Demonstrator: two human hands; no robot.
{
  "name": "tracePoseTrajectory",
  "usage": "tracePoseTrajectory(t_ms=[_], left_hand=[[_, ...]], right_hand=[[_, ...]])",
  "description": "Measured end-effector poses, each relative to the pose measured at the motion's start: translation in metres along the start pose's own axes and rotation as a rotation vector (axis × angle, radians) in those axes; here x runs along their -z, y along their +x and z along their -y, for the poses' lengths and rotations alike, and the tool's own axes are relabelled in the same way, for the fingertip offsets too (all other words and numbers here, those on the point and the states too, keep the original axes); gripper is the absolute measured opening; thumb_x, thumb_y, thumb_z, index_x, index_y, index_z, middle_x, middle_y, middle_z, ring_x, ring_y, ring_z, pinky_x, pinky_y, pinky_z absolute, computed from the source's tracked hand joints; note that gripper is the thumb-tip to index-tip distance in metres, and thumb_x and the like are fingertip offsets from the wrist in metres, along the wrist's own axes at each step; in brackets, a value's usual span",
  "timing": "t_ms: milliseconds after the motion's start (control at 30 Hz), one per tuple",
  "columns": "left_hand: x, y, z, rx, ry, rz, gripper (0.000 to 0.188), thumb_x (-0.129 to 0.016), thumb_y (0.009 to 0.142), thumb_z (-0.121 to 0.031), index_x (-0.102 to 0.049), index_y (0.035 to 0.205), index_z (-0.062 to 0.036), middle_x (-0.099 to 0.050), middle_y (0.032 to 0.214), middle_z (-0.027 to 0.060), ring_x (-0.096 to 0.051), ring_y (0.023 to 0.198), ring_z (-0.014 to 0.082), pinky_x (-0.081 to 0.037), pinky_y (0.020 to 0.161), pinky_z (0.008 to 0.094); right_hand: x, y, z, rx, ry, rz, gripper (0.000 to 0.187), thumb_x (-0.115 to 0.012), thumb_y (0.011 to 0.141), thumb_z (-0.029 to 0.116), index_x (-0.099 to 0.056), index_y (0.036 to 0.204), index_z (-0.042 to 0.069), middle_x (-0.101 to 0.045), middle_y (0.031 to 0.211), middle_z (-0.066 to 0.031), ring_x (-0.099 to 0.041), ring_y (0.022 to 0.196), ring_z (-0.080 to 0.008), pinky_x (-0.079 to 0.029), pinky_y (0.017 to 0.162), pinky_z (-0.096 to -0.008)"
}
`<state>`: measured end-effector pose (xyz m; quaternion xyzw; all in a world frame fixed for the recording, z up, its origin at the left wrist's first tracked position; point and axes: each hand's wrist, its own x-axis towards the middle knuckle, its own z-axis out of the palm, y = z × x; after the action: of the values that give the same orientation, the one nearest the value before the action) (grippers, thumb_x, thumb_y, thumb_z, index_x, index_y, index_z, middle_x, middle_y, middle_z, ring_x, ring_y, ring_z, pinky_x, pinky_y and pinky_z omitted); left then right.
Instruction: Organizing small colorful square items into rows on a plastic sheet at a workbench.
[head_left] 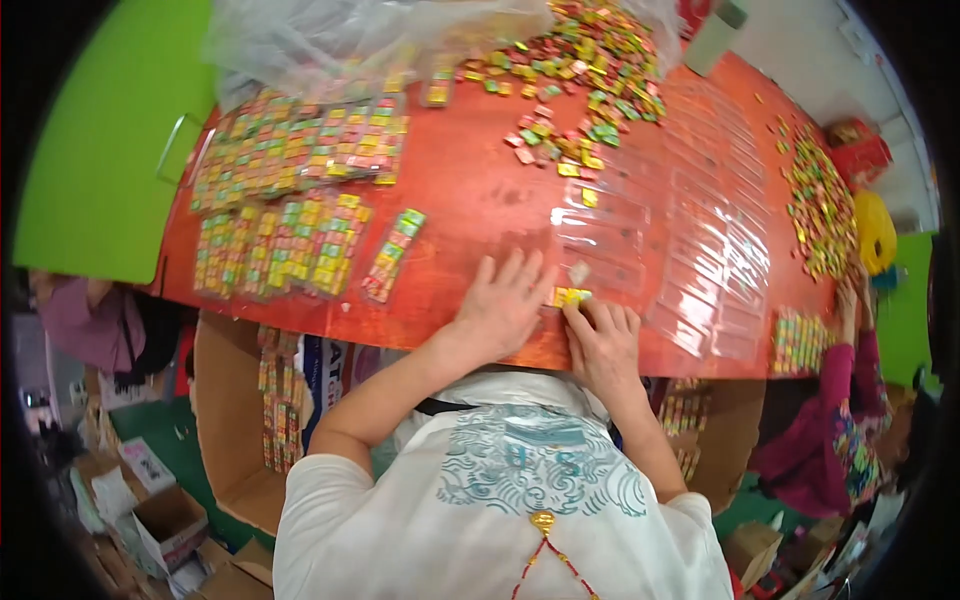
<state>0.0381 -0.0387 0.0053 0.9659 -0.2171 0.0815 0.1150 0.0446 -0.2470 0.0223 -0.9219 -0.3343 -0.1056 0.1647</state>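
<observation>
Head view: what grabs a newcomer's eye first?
The orange-red table, strewn with small bright sweets: a loose heap at the far middle, filled clear packs in rows on the left. At the near edge the left hand lies flat while the right hand pinches a yellow piece beside empty clear sleeves.

Bright, even light from above, no hard shadows. White glare on the clear plastic sleeves (640, 240) and the plastic bag (330, 40). Slight softness throughout, small sweets (590, 60) smeared. Strong fisheye bending of the red table (480, 190) edge, black corners around the round view
</observation>
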Motion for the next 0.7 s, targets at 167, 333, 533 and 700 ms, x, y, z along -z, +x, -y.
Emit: tracePoseTrajectory(t_ms=[167, 333, 533, 700], left_hand=[[-0.007, -0.019, 0.002, -0.047, -0.010, -0.178, 0.050, -0.060, 0.084, -0.021, -0.060, 0.127, 0.0038, -0.055, 0.095, 0.0112, -0.050, 0.090, 0.0269, -0.040, 0.082, 0.0438], [0.019, -0.048, 0.025, 0.224, -0.001, -0.304, 0.054, -0.066, 0.084, -0.016, -0.055, 0.135, 0.0007, -0.054, 0.103, 0.0142, -0.054, 0.096, 0.0310, -0.040, 0.083, 0.0453], [0.038, -0.065, 0.068, 0.567, 0.259, -0.385, 0.051, -0.065, 0.087, -0.016, -0.053, 0.135, -0.0032, -0.055, 0.109, 0.0160, -0.054, 0.099, 0.0335, -0.042, 0.085, 0.0466], [0.035, -0.065, 0.064, 0.643, 0.301, -0.248, 0.061, -0.068, 0.086, -0.025, -0.050, 0.140, -0.0045, -0.052, 0.124, 0.0199, -0.050, 0.112, 0.0372, -0.039, 0.090, 0.0502]], right_hand=[[0.003, -0.002, 0.003, -0.016, 0.160, -0.054, 0.031, -0.070, 0.082, 0.009, -0.067, 0.113, 0.008, -0.063, 0.111, -0.0106, -0.060, 0.103, -0.0286, -0.039, 0.094, -0.0437], [0.001, -0.002, -0.004, -0.043, 0.188, -0.127, 0.030, -0.070, 0.083, 0.005, -0.067, 0.113, 0.005, -0.063, 0.114, -0.0134, -0.060, 0.103, -0.0297, -0.040, 0.094, -0.0430], [-0.009, 0.001, -0.004, -0.018, 0.241, -0.107, 0.028, -0.069, 0.083, 0.005, -0.067, 0.112, 0.004, -0.063, 0.114, -0.0140, -0.059, 0.103, -0.0303, -0.039, 0.095, -0.0426], [-0.007, -0.004, -0.006, -0.035, 0.239, -0.103, 0.027, -0.069, 0.083, 0.005, -0.068, 0.111, 0.005, -0.064, 0.112, -0.0128, -0.060, 0.102, -0.0295, -0.040, 0.094, -0.0418]])
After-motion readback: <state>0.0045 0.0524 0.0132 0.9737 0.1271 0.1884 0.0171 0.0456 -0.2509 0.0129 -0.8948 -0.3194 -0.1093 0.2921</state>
